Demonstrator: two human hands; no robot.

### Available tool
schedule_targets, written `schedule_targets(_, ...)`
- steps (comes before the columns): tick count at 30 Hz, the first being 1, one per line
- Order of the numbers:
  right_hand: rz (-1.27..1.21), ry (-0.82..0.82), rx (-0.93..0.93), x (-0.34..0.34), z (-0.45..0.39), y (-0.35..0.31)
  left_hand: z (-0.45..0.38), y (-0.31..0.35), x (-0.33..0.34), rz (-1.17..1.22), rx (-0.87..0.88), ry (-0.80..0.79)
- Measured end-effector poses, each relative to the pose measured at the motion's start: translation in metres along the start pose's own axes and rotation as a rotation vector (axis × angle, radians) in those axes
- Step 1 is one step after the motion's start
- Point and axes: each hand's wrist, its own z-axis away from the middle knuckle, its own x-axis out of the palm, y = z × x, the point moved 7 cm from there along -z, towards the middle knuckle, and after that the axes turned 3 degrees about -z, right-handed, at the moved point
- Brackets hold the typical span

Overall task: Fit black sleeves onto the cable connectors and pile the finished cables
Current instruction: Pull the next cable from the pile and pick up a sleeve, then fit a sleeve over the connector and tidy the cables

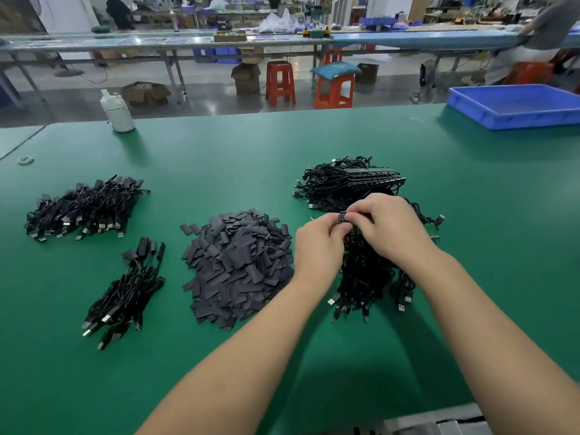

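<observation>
A heap of flat black sleeves (240, 265) lies in the middle of the green table (238, 158). To its right is a bundle of black cables (364, 277) with USB plugs, and a second cable bundle (348, 180) sits behind it. My left hand (317, 246) and my right hand (392, 227) meet above the near bundle, both pinching a small black connector strip (342, 217) at its top. Two piles of sleeved cables lie at the left: a large pile (84, 208) and a small pile (125, 296).
A white bottle (116, 112) stands at the far left of the table. A blue plastic tray (518, 105) sits at the far right corner. Red stools (280, 83) and other benches are beyond the table, with a person seated at the far right.
</observation>
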Motion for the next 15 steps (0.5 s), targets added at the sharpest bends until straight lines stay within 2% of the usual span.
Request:
schedule_targets(4, 0.014, 0.113, 0.016, -0.014, 0.000, -0.008, 0.001, 0.013, -0.009, 0.008, 0.021, 0.098)
schedule_targets(7, -0.021, 0.137, -0.002, -0.027, 0.002, -0.010, -0.002, 0.016, -0.025, 0.125, 0.028, 0.157)
schedule_targets(11, -0.245, 0.091, -0.104, -0.051, 0.009, -0.016, -0.017, 0.000, -0.043, 0.357, -0.079, 0.144)
schedule_targets(15, -0.381, 0.050, -0.156, -0.075, 0.012, -0.013, -0.027, -0.015, -0.066, 0.430, -0.102, 0.196)
